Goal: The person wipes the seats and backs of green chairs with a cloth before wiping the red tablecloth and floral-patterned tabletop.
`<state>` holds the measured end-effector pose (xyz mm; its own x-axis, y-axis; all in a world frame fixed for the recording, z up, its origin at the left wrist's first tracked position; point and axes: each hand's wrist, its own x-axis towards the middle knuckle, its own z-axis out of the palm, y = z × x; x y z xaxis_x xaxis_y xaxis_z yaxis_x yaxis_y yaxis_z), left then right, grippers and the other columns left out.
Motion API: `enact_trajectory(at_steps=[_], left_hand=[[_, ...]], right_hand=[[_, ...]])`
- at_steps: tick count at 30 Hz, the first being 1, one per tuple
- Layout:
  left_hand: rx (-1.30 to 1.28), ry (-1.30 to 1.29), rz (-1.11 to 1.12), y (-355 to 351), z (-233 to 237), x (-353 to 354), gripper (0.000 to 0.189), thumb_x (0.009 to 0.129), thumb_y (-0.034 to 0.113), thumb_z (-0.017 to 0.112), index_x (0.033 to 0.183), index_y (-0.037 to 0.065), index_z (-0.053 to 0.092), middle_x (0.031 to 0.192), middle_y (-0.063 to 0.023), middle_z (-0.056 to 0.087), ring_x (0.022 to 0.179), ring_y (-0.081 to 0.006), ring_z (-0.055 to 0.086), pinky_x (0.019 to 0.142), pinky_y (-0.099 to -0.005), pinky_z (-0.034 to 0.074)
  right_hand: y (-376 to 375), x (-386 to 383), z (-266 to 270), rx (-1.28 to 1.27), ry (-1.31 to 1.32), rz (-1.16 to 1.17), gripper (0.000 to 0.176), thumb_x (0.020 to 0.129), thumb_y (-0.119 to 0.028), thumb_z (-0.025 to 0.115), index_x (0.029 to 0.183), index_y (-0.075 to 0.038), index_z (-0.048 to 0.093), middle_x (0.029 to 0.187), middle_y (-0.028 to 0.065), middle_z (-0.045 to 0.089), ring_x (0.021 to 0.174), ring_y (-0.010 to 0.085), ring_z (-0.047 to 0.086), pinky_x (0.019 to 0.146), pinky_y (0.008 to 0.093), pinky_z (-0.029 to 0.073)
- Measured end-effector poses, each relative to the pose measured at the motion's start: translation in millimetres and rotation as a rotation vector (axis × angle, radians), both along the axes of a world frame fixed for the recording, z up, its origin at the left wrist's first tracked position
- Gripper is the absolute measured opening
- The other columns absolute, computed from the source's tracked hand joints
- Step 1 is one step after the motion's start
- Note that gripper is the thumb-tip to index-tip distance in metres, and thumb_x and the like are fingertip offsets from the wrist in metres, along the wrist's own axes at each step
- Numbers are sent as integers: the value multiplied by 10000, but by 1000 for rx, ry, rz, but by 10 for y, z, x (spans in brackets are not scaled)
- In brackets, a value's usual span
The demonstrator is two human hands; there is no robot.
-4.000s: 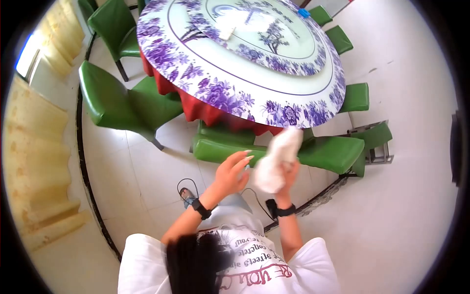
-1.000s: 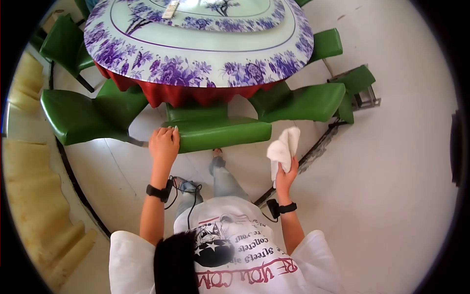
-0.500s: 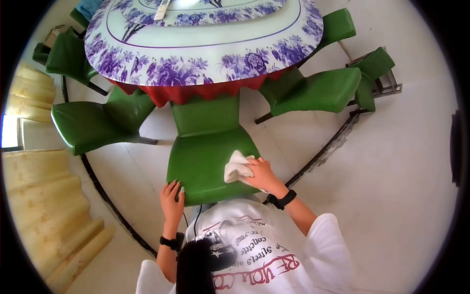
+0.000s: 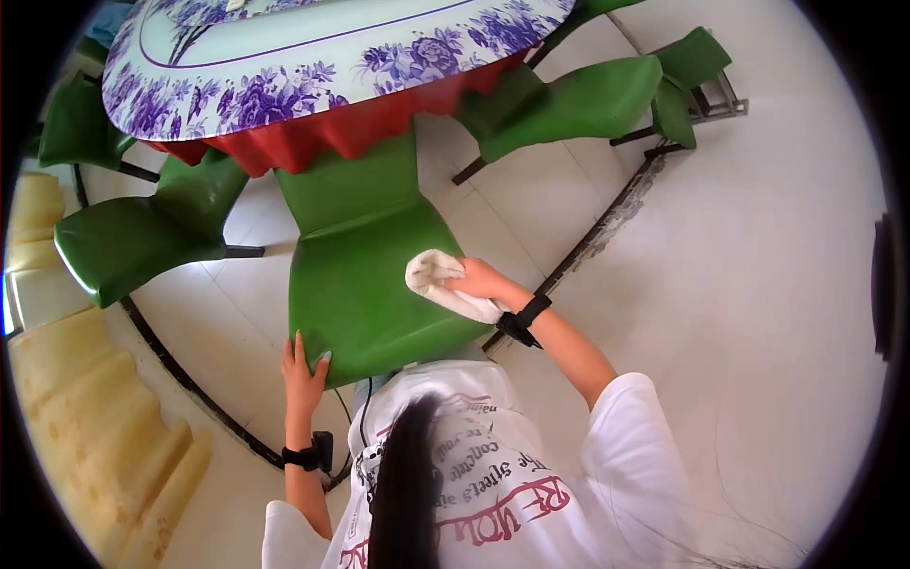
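A green chair [image 4: 360,275] stands directly before me, its smooth seat towards me and its backrest against the table's red skirt. Bunched in my right hand [image 4: 482,280] is a white cloth [image 4: 434,273], over the right part of the seat. The cloth is folded, and a loose part hangs back under my wrist. At the seat's near left corner rests my left hand [image 4: 305,379], its fingers spread along the edge and the thumb apart from them.
An oval table [image 4: 284,62] with a purple floral top and red skirt [image 4: 332,137] stands beyond the chair. Other green chairs flank it, one on the left [image 4: 142,237] and one on the right [image 4: 578,104]. Yellow curtains [image 4: 95,408] hang at far left. Dark strips cross the pale floor.
My view has shifted, so the table and chairs sit further left and higher. My right hand with the cloth has turned, and more of the cloth shows. My left hand stays at the seat corner.
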<state>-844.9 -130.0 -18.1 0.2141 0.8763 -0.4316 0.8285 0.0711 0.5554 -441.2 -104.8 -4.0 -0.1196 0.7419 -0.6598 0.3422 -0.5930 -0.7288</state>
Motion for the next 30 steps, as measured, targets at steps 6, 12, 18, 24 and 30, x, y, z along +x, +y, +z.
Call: enact_trajectory(at_steps=[6, 12, 18, 24, 30], left_hand=[[-76, 6, -71, -66, -48, -40, 759, 859, 291, 642, 1461, 70, 237, 1441, -355, 203, 1287, -505, 266, 1059, -512, 278], [-144, -47, -146, -431, -240, -154, 815, 834, 300, 674, 1464, 60, 215, 1447, -378, 108, 1309, -534, 193, 1063, -527, 269], [-375, 194, -354, -305, -272, -64, 945, 699, 398, 764, 1458, 117, 276, 1501, -269, 113, 1378, -496, 95, 1057, -613, 224], [13, -129, -470, 748, -1482, 368, 796, 736, 210, 732, 1423, 104, 344, 1504, -214, 191, 1390, -431, 163, 1093, -543, 242], [813, -23, -339, 3063, -2296, 1380, 516, 855, 285, 625, 1327, 145, 471, 1374, -137, 407, 1275, -360, 376, 996, -536, 352]], right_hand=[[-381, -230, 20, 47, 27, -445, 377, 827, -126, 631, 1172, 12, 566, 1078, 121, 646, 982, 183, 611, 865, 308, 480], [-721, -396, -101, 70, -146, -348, 399, 823, -132, 645, 1181, 17, 551, 1082, 140, 637, 1007, 204, 602, 888, 316, 469], [-1286, -433, -565, 46, -342, -46, 478, 743, -154, 719, 1192, -77, 574, 1226, 120, 520, 1142, 271, 495, 975, 367, 393], [-1007, -414, -905, -88, -341, 531, 403, 758, -261, 709, 1150, -224, 624, 1156, 22, 462, 1141, 179, 455, 866, 404, 372], [-695, -145, -1347, -209, -22, 635, 310, 746, -182, 688, 1051, -164, 634, 1064, 28, 491, 910, 232, 583, 758, 331, 475]])
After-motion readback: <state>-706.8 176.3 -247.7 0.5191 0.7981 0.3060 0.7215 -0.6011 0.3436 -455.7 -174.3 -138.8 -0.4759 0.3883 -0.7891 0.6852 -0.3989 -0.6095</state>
